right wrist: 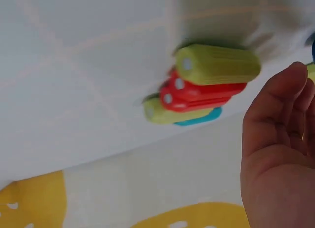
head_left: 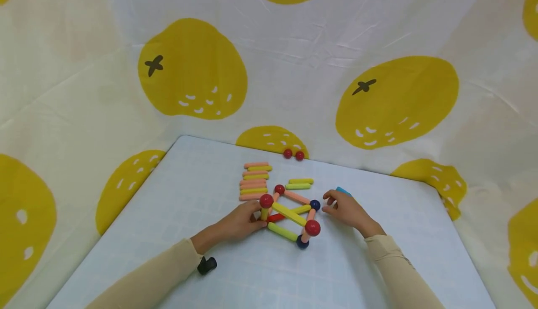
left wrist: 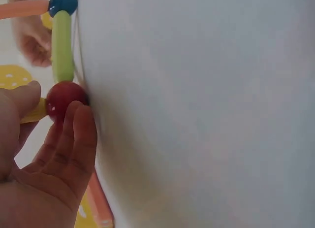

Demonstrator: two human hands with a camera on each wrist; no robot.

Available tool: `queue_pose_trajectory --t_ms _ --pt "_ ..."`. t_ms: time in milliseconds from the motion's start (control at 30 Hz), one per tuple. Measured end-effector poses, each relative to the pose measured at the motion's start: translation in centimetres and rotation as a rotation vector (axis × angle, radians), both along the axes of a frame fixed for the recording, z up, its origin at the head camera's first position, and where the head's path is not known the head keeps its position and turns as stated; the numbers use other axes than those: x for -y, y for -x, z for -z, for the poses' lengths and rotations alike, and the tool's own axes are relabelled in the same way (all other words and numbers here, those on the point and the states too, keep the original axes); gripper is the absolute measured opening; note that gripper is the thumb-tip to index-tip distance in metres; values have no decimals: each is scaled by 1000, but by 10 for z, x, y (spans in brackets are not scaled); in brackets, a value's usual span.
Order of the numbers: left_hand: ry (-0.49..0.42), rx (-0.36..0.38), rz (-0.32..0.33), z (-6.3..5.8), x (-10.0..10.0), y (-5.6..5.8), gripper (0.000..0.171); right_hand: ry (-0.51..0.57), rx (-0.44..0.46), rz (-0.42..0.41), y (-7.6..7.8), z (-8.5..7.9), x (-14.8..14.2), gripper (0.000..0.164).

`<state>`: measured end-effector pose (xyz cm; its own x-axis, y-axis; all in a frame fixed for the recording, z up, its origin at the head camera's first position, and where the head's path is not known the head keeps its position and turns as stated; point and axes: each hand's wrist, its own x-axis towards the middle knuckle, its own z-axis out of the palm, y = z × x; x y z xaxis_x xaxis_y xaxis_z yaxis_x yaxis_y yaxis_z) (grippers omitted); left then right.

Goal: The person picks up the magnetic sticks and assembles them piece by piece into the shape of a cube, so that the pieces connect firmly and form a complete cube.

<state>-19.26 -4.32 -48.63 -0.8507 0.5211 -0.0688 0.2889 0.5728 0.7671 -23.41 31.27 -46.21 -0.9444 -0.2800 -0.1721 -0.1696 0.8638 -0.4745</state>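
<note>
A frame of coloured sticks and balls stands on the table. My left hand is at its near left corner, where fingers and thumb hold a red ball at the bottom. A light green stick runs from that ball to a dark blue ball. On upright sticks sit two more red balls, one above my left hand and one at the near right, joined by a yellow stick. My right hand, fingers loosely bent and holding nothing, hovers just right of the back blue ball.
Pink and yellow sticks lie in a column behind the frame. Right of them are yellow and light green sticks. Two loose red balls rest at the far edge. Green, red and blue pieces lie beside my right hand.
</note>
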Motion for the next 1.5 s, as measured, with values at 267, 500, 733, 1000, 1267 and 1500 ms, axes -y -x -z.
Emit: queue_pose_trajectory --t_ms 267,500,733,1000,1267,1500 --pt "-67 -13 6 -23 -1 6 36 -64 73 106 -22 -3 -58 31" --pt "-186 104 -47 -41 -5 0 69 -57 86 146 -35 5 -69 29" --pt "-291 112 4 -53 -7 -2 45 -125 94 186 -40 16 -59 30" --pt "-310 107 4 -56 -7 -2 41 -48 116 192 -53 11 -35 33" --pt "-309 94 5 -57 -5 -2 38 209 250 114 -71 9 -19 42" --pt "-352 107 21 -51 -2 -4 36 405 369 117 -73 16 4 43"
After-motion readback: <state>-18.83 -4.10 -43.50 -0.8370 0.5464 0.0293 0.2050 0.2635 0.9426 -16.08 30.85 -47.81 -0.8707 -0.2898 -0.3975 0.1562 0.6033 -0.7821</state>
